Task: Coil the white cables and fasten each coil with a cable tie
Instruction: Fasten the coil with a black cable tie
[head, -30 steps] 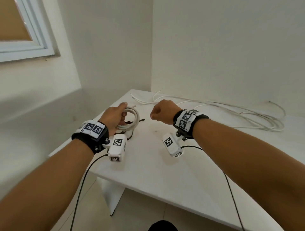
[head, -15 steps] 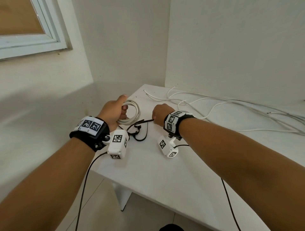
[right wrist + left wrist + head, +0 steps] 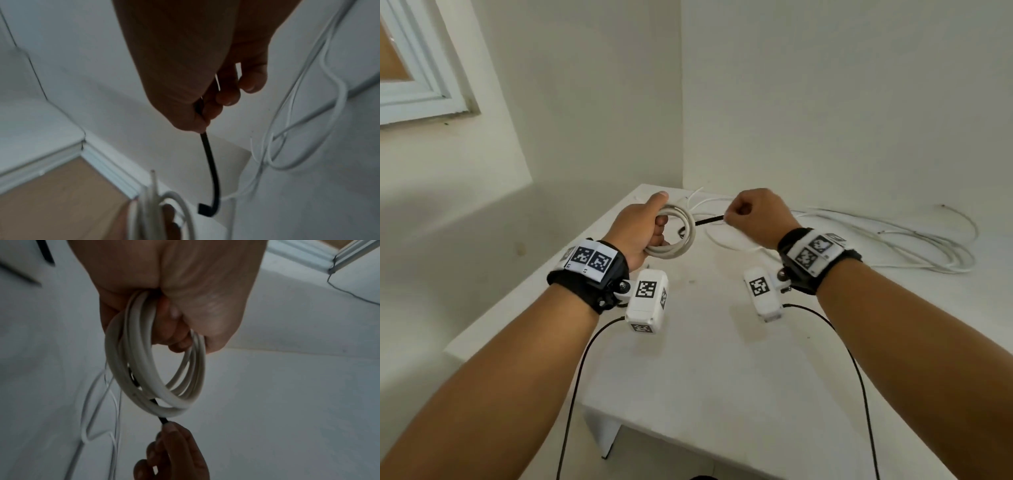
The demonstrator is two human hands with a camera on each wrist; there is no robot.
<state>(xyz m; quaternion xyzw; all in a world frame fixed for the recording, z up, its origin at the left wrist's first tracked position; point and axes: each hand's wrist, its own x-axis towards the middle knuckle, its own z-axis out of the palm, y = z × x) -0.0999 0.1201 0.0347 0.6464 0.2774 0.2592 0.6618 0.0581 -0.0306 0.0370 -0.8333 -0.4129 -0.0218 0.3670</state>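
Note:
My left hand (image 3: 643, 222) grips a small coil of white cable (image 3: 681, 236), held upright above the far left part of the white table (image 3: 722, 377); the left wrist view shows the coil (image 3: 156, 373) hanging from my closed fingers. A black cable tie (image 3: 709, 221) runs from the coil's right side to my right hand (image 3: 753, 212), which pinches its free end. In the right wrist view the black cable tie (image 3: 209, 164) stretches from my fingertips (image 3: 202, 123) down to its head beside the coil (image 3: 164, 211).
Loose white cables (image 3: 893, 240) lie spread along the table's back edge against the wall, reaching to the right. A window frame (image 3: 421, 85) is on the left wall. The table's left edge drops to the floor beside my left arm.
Both hands have lifted toward the table's far corner. The right hand has moved rightward with the black tie's end, which now stretches straight from the coil instead of lying looped on the table.

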